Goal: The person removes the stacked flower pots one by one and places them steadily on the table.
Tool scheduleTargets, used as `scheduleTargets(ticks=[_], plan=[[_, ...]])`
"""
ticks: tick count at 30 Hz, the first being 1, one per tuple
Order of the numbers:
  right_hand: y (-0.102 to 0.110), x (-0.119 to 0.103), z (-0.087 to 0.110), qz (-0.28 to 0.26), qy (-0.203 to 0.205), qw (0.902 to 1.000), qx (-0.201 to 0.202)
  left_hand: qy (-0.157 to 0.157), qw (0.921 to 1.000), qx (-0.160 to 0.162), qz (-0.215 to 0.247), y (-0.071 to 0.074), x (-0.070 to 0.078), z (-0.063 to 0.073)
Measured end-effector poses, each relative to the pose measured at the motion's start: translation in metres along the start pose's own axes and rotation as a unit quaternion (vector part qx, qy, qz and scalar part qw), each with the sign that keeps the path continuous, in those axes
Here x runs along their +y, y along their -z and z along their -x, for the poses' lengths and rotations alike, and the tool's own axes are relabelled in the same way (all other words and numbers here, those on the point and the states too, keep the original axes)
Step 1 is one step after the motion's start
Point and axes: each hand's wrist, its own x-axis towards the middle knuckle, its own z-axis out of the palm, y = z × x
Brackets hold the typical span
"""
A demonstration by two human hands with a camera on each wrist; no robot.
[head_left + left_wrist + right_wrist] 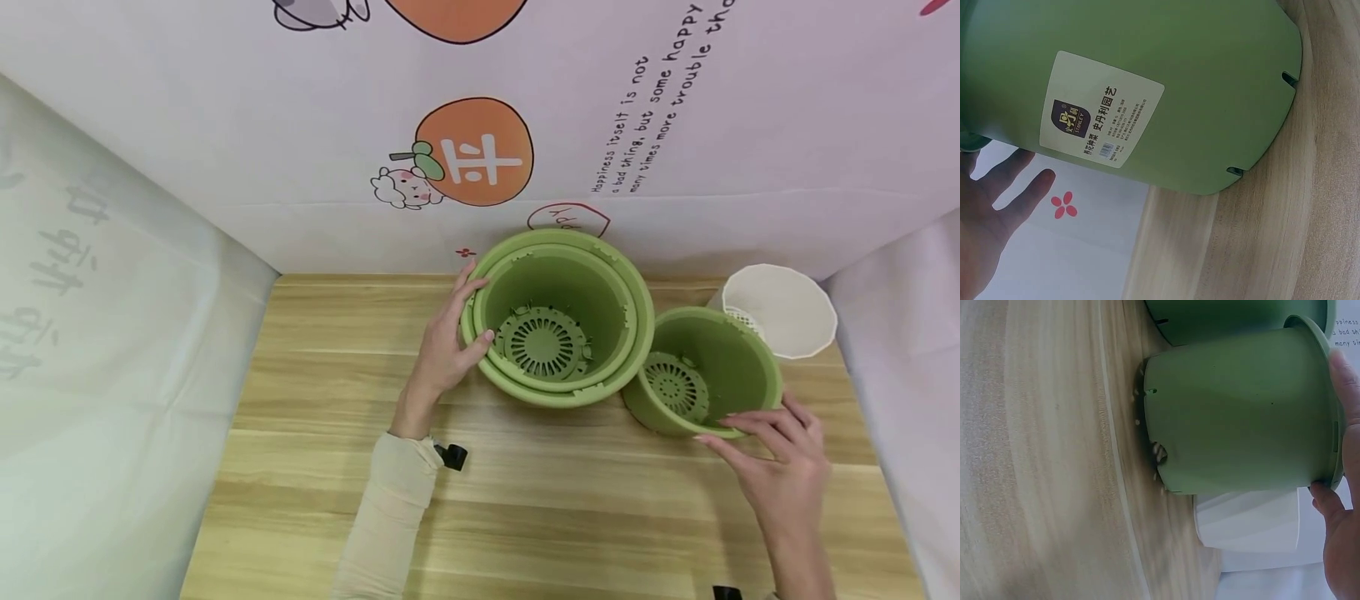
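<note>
Head view: your left grip is clamped on the rim of the nested green pots; the stack sits just to that grip's right. Your right grip pinches the near rim of the smaller green pot, which is ahead and left of it, just beside the stack. Can't tell if its base is flat on the desk. White pot is beyond the right grip, behind the smaller pot.

Handling guess: thin plastic, light, fairly stiff, some flex at the lip. Smooth walls, likely slippery if you palm them, so hook under the rim. Stack is probably heavier and the inner pot may shift; catch both rims together. Avoid the white label on the wall below your left grip, probably slicker.
</note>
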Motion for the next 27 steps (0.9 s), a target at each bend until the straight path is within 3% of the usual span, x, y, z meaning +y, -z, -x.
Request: scheduleTargets(ticks=[8, 27], plan=[[-0.0051, -0.0007, 0.0006, -0.004, 0.019, 0.9998, 0.002, -0.01, 0.9999, 0.003, 0.005, 0.0006, 0.0, -0.0004], [-0.0076, 0.0073, 0.0046, 0.009, 0.028, 0.9995, -0.01, 0.0, 1.0, 0.001, 0.001, 0.0002, -0.0009, -0.0016]])
